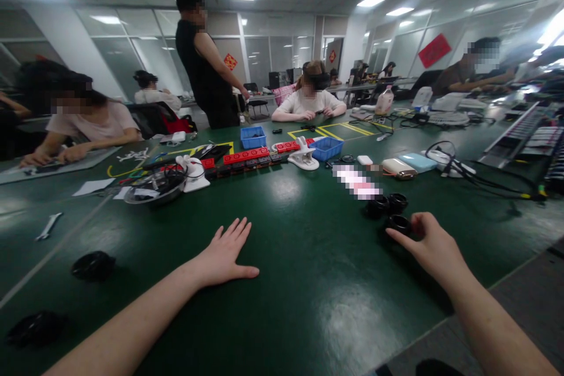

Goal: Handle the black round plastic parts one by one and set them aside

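Observation:
My left hand (229, 249) lies flat on the green tabletop (299, 294), fingers spread and holding nothing. On the right, my right hand (425, 238) has its thumb and fingers around a round, hollow black part (399, 224), whose exact kind I cannot make out. Just beyond it stand two similar black parts, one nearer the middle (378, 206) and one to its right (398, 202). Two more dark, rounded parts rest on the left of the table, one farther off (93, 265) and one close to the near edge (36, 329), both blurred.
A wrench (49, 226) lies at left. Across the middle are a metal bowl (154, 192) of dark items, a white clip-on stand (304, 155), red blocks (247, 155) and blue bins (326, 148). Cables (497, 182) lie right. Other people sit or stand around.

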The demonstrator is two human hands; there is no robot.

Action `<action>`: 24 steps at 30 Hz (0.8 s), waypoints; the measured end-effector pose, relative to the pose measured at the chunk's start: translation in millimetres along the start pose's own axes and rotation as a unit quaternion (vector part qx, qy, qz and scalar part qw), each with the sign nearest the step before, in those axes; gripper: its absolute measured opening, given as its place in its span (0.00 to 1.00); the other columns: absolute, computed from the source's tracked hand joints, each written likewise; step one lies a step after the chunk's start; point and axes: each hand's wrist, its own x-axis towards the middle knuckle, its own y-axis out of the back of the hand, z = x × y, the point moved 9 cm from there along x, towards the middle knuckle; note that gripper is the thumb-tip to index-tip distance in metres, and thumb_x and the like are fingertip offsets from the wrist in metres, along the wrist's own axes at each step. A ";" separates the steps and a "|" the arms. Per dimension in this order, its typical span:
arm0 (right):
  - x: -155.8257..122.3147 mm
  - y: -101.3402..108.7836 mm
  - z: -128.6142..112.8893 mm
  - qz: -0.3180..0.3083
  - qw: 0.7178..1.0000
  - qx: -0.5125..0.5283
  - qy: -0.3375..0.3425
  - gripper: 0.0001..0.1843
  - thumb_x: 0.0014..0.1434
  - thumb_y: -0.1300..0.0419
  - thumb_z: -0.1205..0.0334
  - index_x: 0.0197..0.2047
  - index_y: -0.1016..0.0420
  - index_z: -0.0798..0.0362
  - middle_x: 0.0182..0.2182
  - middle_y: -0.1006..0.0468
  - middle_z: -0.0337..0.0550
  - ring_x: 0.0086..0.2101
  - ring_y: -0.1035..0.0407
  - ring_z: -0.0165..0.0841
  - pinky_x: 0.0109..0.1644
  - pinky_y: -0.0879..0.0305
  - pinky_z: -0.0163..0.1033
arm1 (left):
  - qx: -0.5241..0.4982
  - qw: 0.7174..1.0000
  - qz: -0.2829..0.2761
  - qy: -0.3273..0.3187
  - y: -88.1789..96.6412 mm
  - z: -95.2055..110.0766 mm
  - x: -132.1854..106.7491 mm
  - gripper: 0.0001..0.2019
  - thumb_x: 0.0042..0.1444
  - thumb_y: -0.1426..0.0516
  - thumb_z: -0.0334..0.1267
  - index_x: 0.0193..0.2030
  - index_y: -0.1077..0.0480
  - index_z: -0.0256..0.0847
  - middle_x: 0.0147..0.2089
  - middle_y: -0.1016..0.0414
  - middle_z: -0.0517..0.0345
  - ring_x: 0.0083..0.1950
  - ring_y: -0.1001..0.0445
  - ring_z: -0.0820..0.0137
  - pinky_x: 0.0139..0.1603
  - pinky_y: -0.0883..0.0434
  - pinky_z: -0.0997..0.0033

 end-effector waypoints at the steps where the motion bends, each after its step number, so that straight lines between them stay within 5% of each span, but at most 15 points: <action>1: 0.9 -3.5 1.9 -0.018 1.000 -0.001 -0.004 0.26 0.42 0.44 0.37 0.30 0.42 0.51 0.25 0.32 0.42 0.25 0.36 0.36 0.25 0.40 0.39 | -0.002 1.000 0.000 -0.002 0.5 0.2 -0.4 0.50 0.45 0.55 0.68 0.65 0.70 0.35 0.66 0.77 0.47 0.66 0.73 0.55 0.61 0.64 0.47; 7: 1.6 -0.1 3.5 -0.025 0.998 -0.051 -0.027 0.27 0.37 0.44 0.34 0.23 0.48 0.49 0.18 0.36 0.39 0.20 0.39 0.35 0.21 0.46 0.39 | -0.013 1.000 0.005 -0.007 1.7 -1.7 -2.7 0.52 0.44 0.54 0.69 0.64 0.69 0.34 0.66 0.76 0.46 0.66 0.72 0.54 0.61 0.63 0.46; 10: -8.2 13.6 -22.1 0.005 0.999 -0.048 -0.011 0.24 0.46 0.51 0.35 0.21 0.49 0.48 0.16 0.38 0.40 0.18 0.41 0.34 0.21 0.47 0.39 | -0.023 1.000 0.013 -0.013 1.3 -3.4 -3.6 0.52 0.43 0.54 0.70 0.64 0.69 0.34 0.66 0.75 0.46 0.66 0.72 0.54 0.61 0.64 0.46; 13: -19.7 13.9 -84.6 -0.017 0.996 0.005 0.088 0.23 0.49 0.54 0.37 0.21 0.47 0.48 0.16 0.38 0.40 0.18 0.42 0.33 0.21 0.47 0.38 | -0.033 0.999 0.022 -0.019 1.1 -4.6 -4.2 0.53 0.42 0.54 0.70 0.64 0.68 0.34 0.66 0.74 0.46 0.66 0.72 0.53 0.60 0.64 0.45; 16: -36.1 -3.6 -172.3 -0.098 0.966 0.033 0.237 0.20 0.53 0.52 0.43 0.23 0.44 0.51 0.21 0.35 0.41 0.22 0.40 0.32 0.25 0.44 0.37 | -0.042 0.998 0.034 -0.027 1.4 -6.0 -4.1 0.53 0.42 0.53 0.70 0.65 0.66 0.33 0.66 0.73 0.44 0.66 0.71 0.52 0.60 0.64 0.43; 24: -111.1 -98.9 -379.0 -0.252 0.795 -0.007 0.552 0.13 0.52 0.44 0.57 0.38 0.31 0.56 0.35 0.30 0.47 0.37 0.35 0.37 0.39 0.37 0.41 | -0.067 0.992 0.108 -0.024 0.1 -9.8 -5.7 0.47 0.42 0.45 0.62 0.64 0.56 0.40 0.67 0.60 0.48 0.65 0.63 0.48 0.60 0.61 0.43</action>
